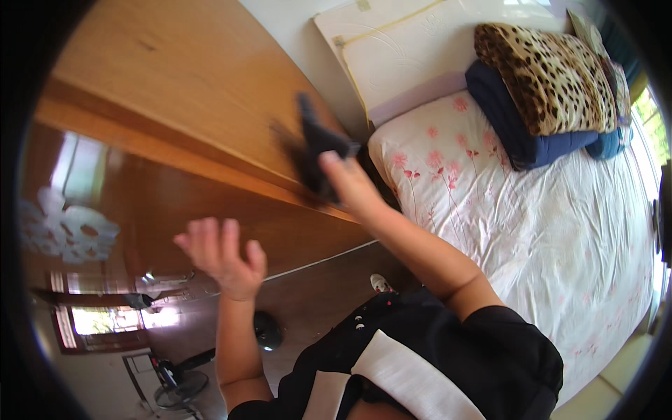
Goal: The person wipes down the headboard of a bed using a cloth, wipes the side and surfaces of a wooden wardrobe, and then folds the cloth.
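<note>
Held up over the wooden cabinet's edge, my right hand (344, 176) grips a dark, blurred cloth-like item (323, 142). The item lies against or just above the light-brown top of the wooden cabinet (184, 68); whether it touches cannot be told. My left hand (226, 257) is raised with fingers apart and nothing in it, in front of the glossy cabinet front (157, 210). A pale cut-out decoration (79, 233) is on that front at the far left.
A bed with a floral sheet (472, 210) stands to the right, with a leopard-print blanket (562, 84) on a folded navy bedding piece (504, 115). A headboard (409, 52) stands behind. Lower left are a fan (181, 388) and a round dark object (268, 331) on the floor.
</note>
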### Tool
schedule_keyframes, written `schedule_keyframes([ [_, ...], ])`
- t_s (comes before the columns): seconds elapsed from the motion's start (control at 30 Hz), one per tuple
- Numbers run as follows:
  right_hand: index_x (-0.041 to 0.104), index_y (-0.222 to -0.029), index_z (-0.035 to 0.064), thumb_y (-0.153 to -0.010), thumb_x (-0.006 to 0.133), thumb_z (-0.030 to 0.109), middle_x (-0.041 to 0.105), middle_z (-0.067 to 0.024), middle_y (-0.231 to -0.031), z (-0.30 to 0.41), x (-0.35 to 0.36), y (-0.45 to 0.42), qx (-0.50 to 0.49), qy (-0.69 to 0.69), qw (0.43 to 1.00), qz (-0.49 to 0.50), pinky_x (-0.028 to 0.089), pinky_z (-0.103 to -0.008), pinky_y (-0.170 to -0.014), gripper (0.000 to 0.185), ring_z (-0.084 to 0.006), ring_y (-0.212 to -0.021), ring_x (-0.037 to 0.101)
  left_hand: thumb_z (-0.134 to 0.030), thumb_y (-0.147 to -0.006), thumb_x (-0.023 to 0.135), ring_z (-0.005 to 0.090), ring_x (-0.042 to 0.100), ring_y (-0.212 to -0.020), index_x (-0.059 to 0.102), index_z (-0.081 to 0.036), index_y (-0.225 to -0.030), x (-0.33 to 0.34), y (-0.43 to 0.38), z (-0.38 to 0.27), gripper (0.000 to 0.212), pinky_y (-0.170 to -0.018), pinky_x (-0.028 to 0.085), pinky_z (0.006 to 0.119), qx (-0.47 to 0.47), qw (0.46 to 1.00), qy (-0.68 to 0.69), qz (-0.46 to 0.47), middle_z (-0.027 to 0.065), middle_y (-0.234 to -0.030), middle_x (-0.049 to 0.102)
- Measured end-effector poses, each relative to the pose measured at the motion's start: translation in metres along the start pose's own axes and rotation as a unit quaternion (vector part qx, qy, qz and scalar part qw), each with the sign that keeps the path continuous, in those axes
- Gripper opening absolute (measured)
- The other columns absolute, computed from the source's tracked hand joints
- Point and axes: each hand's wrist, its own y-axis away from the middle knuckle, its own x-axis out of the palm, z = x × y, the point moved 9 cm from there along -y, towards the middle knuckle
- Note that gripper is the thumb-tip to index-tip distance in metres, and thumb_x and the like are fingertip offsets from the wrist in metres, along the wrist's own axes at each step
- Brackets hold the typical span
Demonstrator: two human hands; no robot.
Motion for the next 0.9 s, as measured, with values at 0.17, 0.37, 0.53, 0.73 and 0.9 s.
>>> schedule_keyframes([
  [0.17,0.037,-0.137,0.0039,-0.089,0.056,0.026,0.026,-0.0191,-0.149,0.058,0.076,0.0,-0.327,0.311,0.879,0.152,0.016,-0.0451,-0.112,0.057,-0.0351,-0.139,0.022,-0.032,-0.095,0.044,0.0366,0.025,-0.134,0.041,0.002,-0.13,-0.01,-0.034,0.028,0.049,-0.112,0.012,0.056,0.046,0.987,-0.128,-0.085,0.0203,-0.14,0.031],
  [0.37,0.029,-0.142,0.0027,-0.093,0.052,0.027,0.038,-0.0139,-0.141,-0.148,-0.114,0.018,0.036,0.158,0.986,-0.037,0.026,-0.0329,-0.107,0.059,-0.0219,-0.131,0.033,-0.035,-0.097,0.04,0.0343,0.023,-0.135,0.036,0.004,-0.132,0.007,-0.043,0.019,0.051,-0.114,0.016,0.051,0.089,0.975,-0.162,-0.126,0.021,-0.14,0.029],
  [0.53,0.048,-0.128,0.0048,-0.091,0.051,0.05,0.057,-0.0057,-0.113,-0.277,-0.21,0.15,0.359,0.021,0.895,-0.263,0.042,-0.03,-0.087,0.058,-0.0182,-0.095,0.054,-0.032,-0.097,0.04,0.0358,0.024,-0.135,0.036,0.004,-0.133,0.004,-0.039,0.027,0.05,-0.113,0.017,0.051,0.096,0.971,-0.176,-0.127,0.0213,-0.141,0.03],
  [0.73,0.039,-0.137,0.0012,-0.094,0.049,0.042,0.053,-0.0072,-0.122,-0.202,-0.163,0.109,0.331,0.172,0.919,-0.127,0.036,-0.0299,-0.095,0.06,-0.0161,-0.111,0.047,-0.032,-0.094,0.042,0.0418,0.024,-0.135,0.039,0.004,-0.131,0.004,-0.03,0.022,0.052,-0.109,0.017,0.062,0.091,0.978,-0.149,-0.116,0.0238,-0.141,0.031],
  [0.9,0.03,-0.142,0.001,-0.095,0.045,0.037,0.044,-0.0077,-0.133,-0.077,-0.047,0.028,0.245,0.189,0.95,-0.03,0.029,-0.0277,-0.102,0.061,-0.0157,-0.119,0.04,-0.034,-0.093,0.045,0.0419,0.029,-0.131,0.045,0.0,-0.124,0.0,-0.023,0.022,0.046,-0.107,0.019,0.065,0.076,0.982,-0.123,-0.12,0.0227,-0.135,0.036],
])
